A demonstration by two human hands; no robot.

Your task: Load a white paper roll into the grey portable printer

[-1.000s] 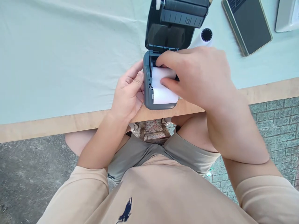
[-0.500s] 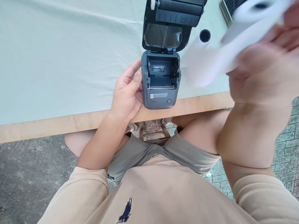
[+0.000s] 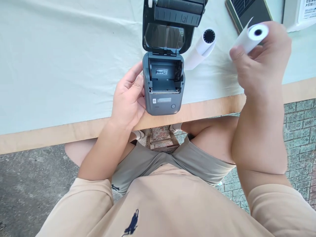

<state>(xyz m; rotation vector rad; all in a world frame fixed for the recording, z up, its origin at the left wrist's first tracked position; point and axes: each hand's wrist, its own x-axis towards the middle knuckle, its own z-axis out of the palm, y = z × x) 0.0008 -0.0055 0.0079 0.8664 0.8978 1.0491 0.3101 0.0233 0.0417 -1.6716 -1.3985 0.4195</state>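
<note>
Printer: a dark grey, rounded plastic printer (image 3: 164, 110) is at the table's near edge, its black lid (image 3: 170, 39) swung open away from the person.
Paper compartment: the bare inner walls and floor of the dark compartment (image 3: 165, 85) show, with a small printed label on the back wall.
Left hand: the left hand (image 3: 128, 98) grasps the printer's left side, thumb along it, fingers partly hidden.
Right hand: the right hand (image 3: 268, 61) grips a white paper roll with a small dark core (image 3: 250, 39), well apart from the printer, a loose end sticking up.
Second roll: a white roll with a wide, black, toothed core (image 3: 203, 49) lies on the pale green cloth (image 3: 61, 65), between printer and right hand.
Far right: a dark, flat, rectangular device (image 3: 259, 13) lies near a white object with printed text (image 3: 293, 16).
</note>
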